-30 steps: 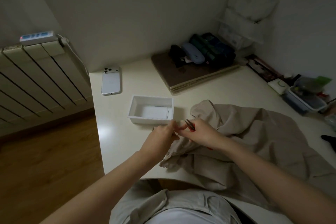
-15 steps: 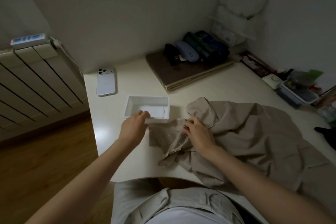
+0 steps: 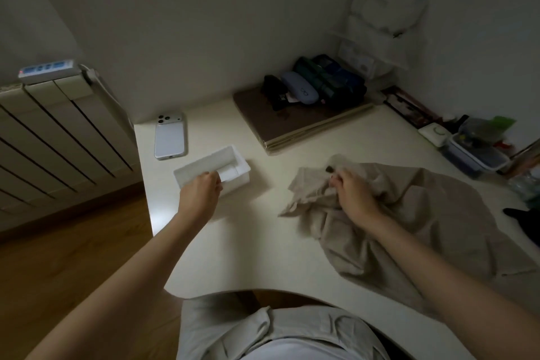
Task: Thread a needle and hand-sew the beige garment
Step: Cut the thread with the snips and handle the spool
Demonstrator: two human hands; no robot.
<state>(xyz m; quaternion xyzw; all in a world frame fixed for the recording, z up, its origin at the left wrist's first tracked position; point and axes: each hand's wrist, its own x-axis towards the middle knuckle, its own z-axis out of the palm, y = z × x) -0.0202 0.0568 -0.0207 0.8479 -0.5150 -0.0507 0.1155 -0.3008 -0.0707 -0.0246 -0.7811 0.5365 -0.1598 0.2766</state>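
Observation:
The beige garment [image 3: 409, 213] lies crumpled on the right half of the cream table [image 3: 277, 242]. My right hand [image 3: 350, 196] rests on its left part, fingers curled and pinching the cloth; a small dark object [image 3: 329, 168] shows just beyond the fingertips. My left hand [image 3: 201, 190] grips the near wall of a small white plastic box [image 3: 230, 164], which stands skewed and tilted on the table. No needle or thread can be made out.
A white phone [image 3: 171, 137] lies face down at the table's far left. A flat brown case with pouches [image 3: 304, 114] sits at the back. Plastic containers [image 3: 476, 149] stand far right. A radiator [image 3: 58, 137] runs along the left, above a wooden floor.
My hands have moved apart. The left hand took hold of the white box and turned it askew. The right hand shifted right with the garment.

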